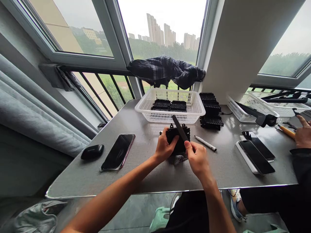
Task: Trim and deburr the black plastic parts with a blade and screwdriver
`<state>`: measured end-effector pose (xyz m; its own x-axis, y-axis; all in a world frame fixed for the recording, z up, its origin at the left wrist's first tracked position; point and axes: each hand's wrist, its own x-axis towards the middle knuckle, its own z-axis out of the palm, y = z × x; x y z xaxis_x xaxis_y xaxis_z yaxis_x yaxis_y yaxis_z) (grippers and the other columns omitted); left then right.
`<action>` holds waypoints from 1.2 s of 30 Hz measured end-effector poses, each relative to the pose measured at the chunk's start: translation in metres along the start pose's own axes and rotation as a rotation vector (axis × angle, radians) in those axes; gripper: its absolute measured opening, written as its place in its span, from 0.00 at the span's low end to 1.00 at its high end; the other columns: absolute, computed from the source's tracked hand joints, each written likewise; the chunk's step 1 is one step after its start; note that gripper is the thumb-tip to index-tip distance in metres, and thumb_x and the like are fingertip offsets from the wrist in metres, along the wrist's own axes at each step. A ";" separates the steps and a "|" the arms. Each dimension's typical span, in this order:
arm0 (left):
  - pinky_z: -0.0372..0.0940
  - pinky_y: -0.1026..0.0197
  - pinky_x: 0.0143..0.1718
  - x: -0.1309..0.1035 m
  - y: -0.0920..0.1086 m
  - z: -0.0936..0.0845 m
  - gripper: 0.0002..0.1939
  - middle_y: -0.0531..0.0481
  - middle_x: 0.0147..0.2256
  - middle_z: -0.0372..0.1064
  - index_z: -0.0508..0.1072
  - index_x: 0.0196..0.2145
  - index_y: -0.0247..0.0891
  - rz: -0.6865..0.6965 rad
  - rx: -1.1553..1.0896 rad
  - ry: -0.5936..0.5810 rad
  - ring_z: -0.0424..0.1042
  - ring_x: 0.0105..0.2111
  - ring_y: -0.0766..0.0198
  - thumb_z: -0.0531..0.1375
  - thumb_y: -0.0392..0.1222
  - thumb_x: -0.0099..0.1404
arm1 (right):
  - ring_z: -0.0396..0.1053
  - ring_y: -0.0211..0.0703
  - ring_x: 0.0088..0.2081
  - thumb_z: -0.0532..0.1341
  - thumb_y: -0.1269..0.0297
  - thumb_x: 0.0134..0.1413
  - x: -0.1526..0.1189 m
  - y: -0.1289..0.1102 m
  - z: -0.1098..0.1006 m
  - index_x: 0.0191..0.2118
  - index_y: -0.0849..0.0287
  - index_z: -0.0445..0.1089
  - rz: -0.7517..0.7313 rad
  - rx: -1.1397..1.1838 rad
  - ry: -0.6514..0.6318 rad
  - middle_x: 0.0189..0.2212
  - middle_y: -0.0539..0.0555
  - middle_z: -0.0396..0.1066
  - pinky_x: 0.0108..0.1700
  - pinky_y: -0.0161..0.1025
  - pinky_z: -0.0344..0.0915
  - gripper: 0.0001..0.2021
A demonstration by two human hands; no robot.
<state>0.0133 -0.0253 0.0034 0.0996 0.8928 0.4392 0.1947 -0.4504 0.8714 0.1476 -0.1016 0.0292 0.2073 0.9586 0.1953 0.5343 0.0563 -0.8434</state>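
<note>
My left hand [165,144] is wrapped round the left side of a black plastic part [179,147], its thumb lying on the top face. In my right hand [197,158] is a flat dark bar [179,127], gripped at its lower end and slanting up and left across the part. Crumpled clear wrap [178,159] lies under the part's near edge. A white marker pen [205,143] rests just right of my hands.
Behind stands a white basket [170,116] with black parts; more black parts [211,122] are stacked beside it. Phones [119,151] and a black case [92,151] lie left, two phones right. A person's hand [303,133] is at far right.
</note>
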 end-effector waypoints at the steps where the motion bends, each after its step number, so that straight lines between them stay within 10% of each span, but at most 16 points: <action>1: 0.61 0.64 0.29 0.000 0.000 0.000 0.11 0.56 0.26 0.63 0.61 0.35 0.40 0.006 -0.001 -0.003 0.64 0.26 0.66 0.61 0.42 0.59 | 0.52 0.35 0.20 0.50 0.49 0.63 0.000 0.000 0.001 0.19 0.57 0.58 -0.006 0.004 -0.031 0.15 0.47 0.57 0.24 0.37 0.43 0.24; 11: 0.61 0.64 0.29 0.000 -0.001 0.001 0.12 0.56 0.27 0.66 0.63 0.36 0.40 -0.040 -0.072 0.011 0.65 0.26 0.66 0.63 0.43 0.59 | 0.52 0.34 0.20 0.51 0.42 0.61 0.003 0.009 -0.010 0.19 0.59 0.62 0.006 0.146 -0.060 0.15 0.47 0.57 0.22 0.35 0.46 0.27; 19: 0.64 0.63 0.33 0.008 0.000 0.003 0.19 0.55 0.27 0.68 0.64 0.30 0.39 -0.123 -0.592 -0.041 0.67 0.28 0.67 0.71 0.47 0.50 | 0.52 0.31 0.15 0.55 0.32 0.50 0.015 0.028 -0.020 0.34 0.62 0.72 0.211 0.415 0.001 0.22 0.51 0.68 0.15 0.32 0.47 0.32; 28: 0.65 0.58 0.49 0.010 -0.001 -0.004 0.20 0.48 0.43 0.70 0.68 0.25 0.38 -0.234 -0.933 -0.324 0.69 0.49 0.57 0.75 0.47 0.44 | 0.46 0.27 0.11 0.68 0.46 0.42 0.019 0.024 -0.015 0.47 0.61 0.68 0.352 0.768 -0.117 0.12 0.38 0.54 0.11 0.26 0.44 0.30; 36: 0.67 0.56 0.43 0.012 0.004 0.001 0.23 0.44 0.39 0.77 0.76 0.39 0.35 -0.450 -0.860 -0.297 0.74 0.39 0.56 0.71 0.51 0.49 | 0.45 0.25 0.12 0.74 0.55 0.34 0.020 0.024 -0.018 0.43 0.59 0.66 0.334 0.920 0.062 0.14 0.36 0.53 0.11 0.26 0.42 0.28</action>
<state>0.0161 -0.0166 0.0124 0.4516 0.8901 0.0616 -0.4827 0.1856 0.8559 0.1795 -0.0863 0.0215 0.2888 0.9497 -0.1210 -0.4021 0.0056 -0.9156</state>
